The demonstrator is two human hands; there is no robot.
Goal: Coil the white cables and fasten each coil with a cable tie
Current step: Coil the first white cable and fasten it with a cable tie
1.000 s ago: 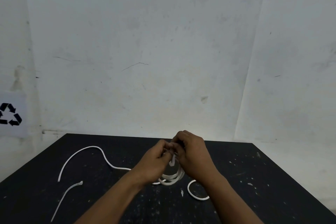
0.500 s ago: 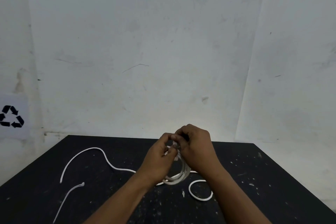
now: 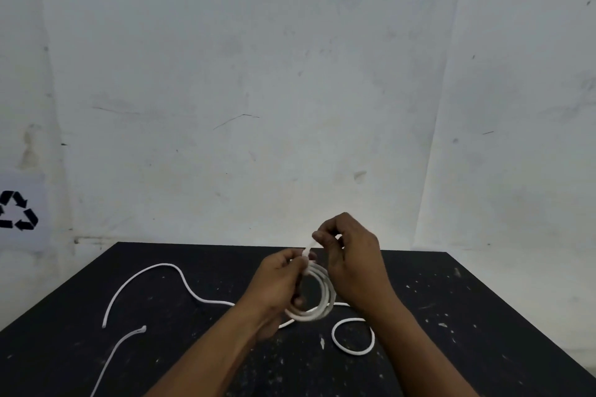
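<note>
So the white cable coil point(image 3: 314, 296) is held up just above the black table point(image 3: 483, 316), standing roughly upright with its open ring facing the camera. Left hand point(image 3: 277, 284) is pinched on the coil's top-left edge. Right hand point(image 3: 354, 264) has its fingertips closed on a thin white cable tie point(image 3: 308, 248), which runs diagonally from the top of the coil up and right. One loose cable point(image 3: 154, 277) snakes off left across the table, a loop point(image 3: 353, 337) lies near the right forearm, and another cable end point(image 3: 119, 345) points up-right at lower left.
</note>
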